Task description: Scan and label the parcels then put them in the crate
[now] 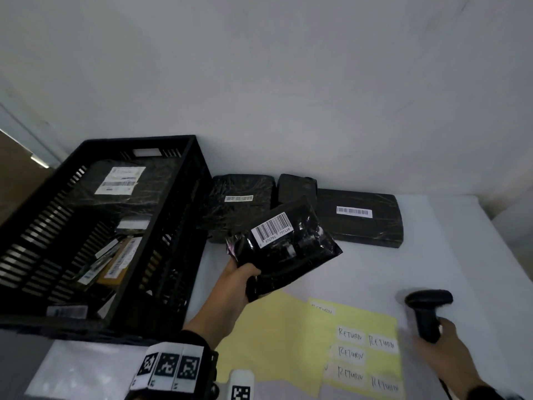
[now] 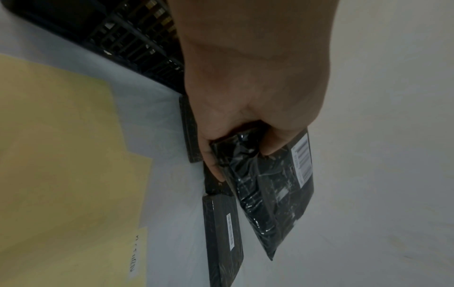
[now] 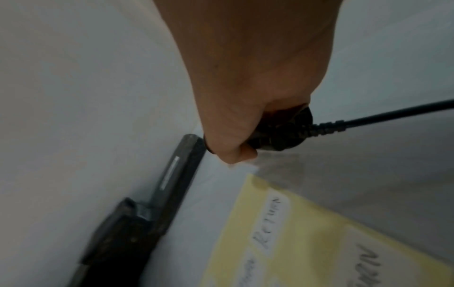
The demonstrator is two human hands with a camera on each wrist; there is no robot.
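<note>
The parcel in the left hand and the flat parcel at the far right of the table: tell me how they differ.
The held parcel is up off the table, tilted, gripped by the left hand; the flat parcel lies against the wall, untouched. The held parcel is a glossy, crumpled bag; the flat parcel is a smooth, matte slab. The held parcel's barcode sticker is large with digits; the flat parcel's is a thin strip. Both are black, and neither shows a RETURN label.

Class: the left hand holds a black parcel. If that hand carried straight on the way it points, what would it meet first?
Probably the wrapped parcel lying beside the crate; the left hand points toward it, though depth is unclear.
</note>
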